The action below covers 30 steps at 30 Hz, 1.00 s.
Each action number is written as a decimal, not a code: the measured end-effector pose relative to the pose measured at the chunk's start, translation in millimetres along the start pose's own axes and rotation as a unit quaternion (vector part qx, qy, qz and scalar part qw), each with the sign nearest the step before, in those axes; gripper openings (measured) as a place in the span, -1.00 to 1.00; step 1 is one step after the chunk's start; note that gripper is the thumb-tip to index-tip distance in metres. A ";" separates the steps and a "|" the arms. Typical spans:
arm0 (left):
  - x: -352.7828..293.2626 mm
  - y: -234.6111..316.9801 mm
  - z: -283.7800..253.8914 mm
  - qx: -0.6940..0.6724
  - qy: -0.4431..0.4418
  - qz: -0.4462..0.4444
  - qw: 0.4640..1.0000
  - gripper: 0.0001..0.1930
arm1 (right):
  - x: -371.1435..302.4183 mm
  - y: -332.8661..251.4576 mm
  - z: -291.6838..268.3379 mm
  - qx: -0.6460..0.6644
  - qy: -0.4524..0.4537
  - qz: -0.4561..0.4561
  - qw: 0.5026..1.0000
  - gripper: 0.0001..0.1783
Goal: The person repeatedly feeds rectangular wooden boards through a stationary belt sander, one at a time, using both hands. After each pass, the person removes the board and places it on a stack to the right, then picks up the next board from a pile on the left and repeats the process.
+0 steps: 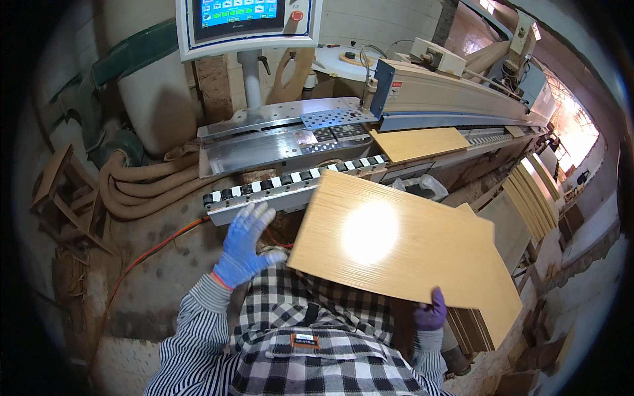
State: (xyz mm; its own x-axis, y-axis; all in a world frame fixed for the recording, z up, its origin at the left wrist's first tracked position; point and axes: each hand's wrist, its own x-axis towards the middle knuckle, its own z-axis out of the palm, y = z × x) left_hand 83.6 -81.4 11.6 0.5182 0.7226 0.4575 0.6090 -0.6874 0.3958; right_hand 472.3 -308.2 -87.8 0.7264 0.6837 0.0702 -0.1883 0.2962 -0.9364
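A pale wood-grain board point(429, 244) lies tilted across the space in front of me, with a bright glare at its middle. My right hand point(432, 311), in a purple glove, grips its near edge, thumb on top and the other fingers hidden beneath. My left hand point(246, 244), in a blue glove with pale fingertips, is held off the board's left end with fingers spread and nothing in it. Just beyond that hand runs a roller rail point(290, 181) with black and white rollers. Under the held board, at right, more boards point(503, 310) are stacked.
A long edge-banding machine point(456, 99) stretches away to the right, another board point(422, 144) lying along it. A control screen point(239, 14) with a red button stands above. Brown hoses point(155, 191) and an orange cable point(148, 254) lie at left. Upright boards point(528, 201) stand at far right.
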 end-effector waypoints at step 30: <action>5.1 -114.8 -41.0 0.253 0.066 -0.220 0.940 -0.23 | 10.5 121.7 59.7 -0.482 -0.269 -0.187 0.813 -0.73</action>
State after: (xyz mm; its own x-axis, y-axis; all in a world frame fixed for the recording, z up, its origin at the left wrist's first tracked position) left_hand -8.3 -1.8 1.1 0.0915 0.8900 0.4468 0.9718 -0.1777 0.1549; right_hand 417.6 -225.1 -180.4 0.1713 0.9355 0.3091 0.7727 0.0671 -0.6312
